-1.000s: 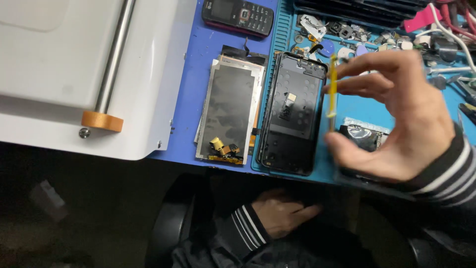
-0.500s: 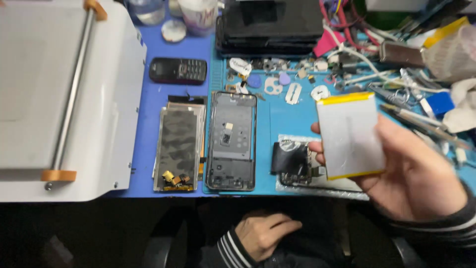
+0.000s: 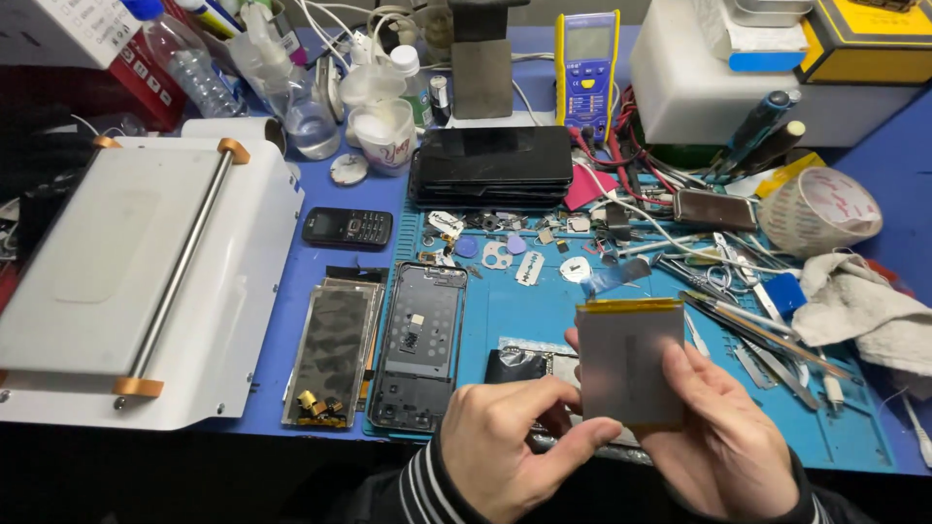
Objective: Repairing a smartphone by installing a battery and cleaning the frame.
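Note:
My right hand (image 3: 718,442) holds a flat silver phone battery (image 3: 629,359) with a yellow top edge, upright over the blue mat (image 3: 524,311). My left hand (image 3: 515,446) reaches in from below, its thumb and fingers pinching the battery's lower left corner. Left of the hands lies an opened phone frame (image 3: 419,344), back up, on the mat. Beside it sits a detached screen panel (image 3: 335,351) with gold flex connectors at its near end. A dark circuit part (image 3: 519,364) lies on the mat just behind my left hand.
A white machine with a metal bar (image 3: 146,272) fills the left. A small black keypad phone (image 3: 348,227), stacked black phones (image 3: 493,165), a yellow multimeter (image 3: 586,63), a tape roll (image 3: 820,209), a cloth (image 3: 864,306), tweezers, picks and small parts crowd the bench.
My left hand has risen from my lap to grip the battery's lower corner. The battery has turned flat toward me, and the view has tilted up toward the back of the bench.

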